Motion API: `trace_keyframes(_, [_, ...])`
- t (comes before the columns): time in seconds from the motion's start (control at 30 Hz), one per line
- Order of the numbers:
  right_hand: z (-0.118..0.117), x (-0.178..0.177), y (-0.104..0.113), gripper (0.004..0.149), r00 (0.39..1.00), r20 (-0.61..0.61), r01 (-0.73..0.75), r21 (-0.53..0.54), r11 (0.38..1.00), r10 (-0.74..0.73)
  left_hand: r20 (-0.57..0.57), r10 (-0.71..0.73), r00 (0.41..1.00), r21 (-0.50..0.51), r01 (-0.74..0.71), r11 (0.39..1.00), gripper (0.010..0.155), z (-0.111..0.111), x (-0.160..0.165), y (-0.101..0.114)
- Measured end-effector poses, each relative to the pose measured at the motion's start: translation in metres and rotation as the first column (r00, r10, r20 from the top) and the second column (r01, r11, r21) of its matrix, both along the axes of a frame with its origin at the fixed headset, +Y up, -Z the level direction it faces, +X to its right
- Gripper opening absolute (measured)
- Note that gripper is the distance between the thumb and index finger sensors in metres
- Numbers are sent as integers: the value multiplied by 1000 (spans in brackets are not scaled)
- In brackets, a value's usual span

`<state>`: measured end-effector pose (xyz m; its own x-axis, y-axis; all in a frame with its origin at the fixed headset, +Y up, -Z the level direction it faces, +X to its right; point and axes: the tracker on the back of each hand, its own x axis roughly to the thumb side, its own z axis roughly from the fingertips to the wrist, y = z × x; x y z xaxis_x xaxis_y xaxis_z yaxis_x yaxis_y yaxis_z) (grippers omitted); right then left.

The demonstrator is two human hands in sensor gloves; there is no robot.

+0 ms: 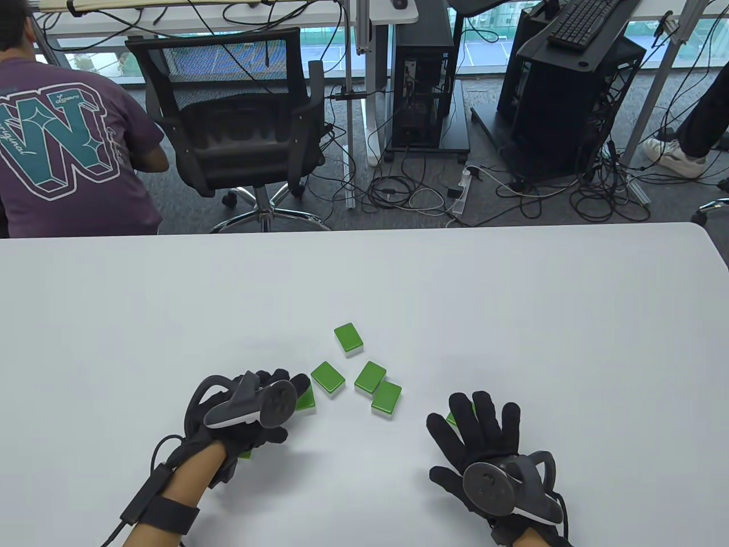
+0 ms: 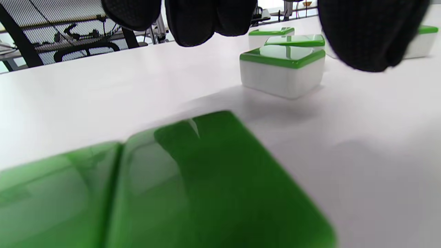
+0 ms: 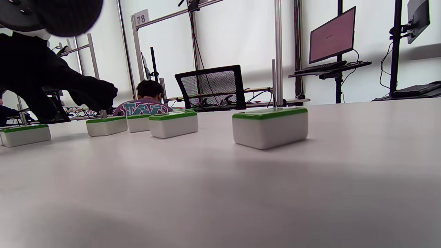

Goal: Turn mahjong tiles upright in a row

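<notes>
Lying flat, green backs up, four glossy green-and-white mahjong tiles (image 1: 370, 377) are sitting mid white table (image 1: 512, 296). You're covering another tile (image 1: 306, 400) with your left hand (image 1: 250, 407), grip unclear. You're spreading your right hand (image 1: 484, 436) flat, gripping nothing.

Glossy green-and-white plastic tiles (image 1: 328, 378) on smooth matt table (image 1: 512, 296)

A white tabletop (image 1: 512, 296) carries a loose cluster of green-backed mahjong tiles lying flat near its front edge: one (image 1: 348, 339) farthest in, one (image 1: 328, 379) left of a touching pair (image 1: 370, 377) (image 1: 386, 399), and others partly hidden under gloves.
</notes>
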<state>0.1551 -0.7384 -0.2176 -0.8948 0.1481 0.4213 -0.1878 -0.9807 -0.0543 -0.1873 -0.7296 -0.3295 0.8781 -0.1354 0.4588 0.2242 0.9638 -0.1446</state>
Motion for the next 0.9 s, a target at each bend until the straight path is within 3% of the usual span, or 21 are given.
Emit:
trace_keyframes(0.13, [0,0,-1,79,1000,-2,-2,-1,1000,2,-22,-28,999,53,29,998,89,-10,20,-3])
trace_keyframes(0.47, [2,-1,2,79,1000,-11,3,16,1000,-3,-115,-153,982,-73,145,987,91,-34,46,-26])
trace_keyframes(0.9, [1,-2,0,79,1000,-16,-15,4,1000,15,-57,-131,990,-82,126,989,90,-22,35,-21])
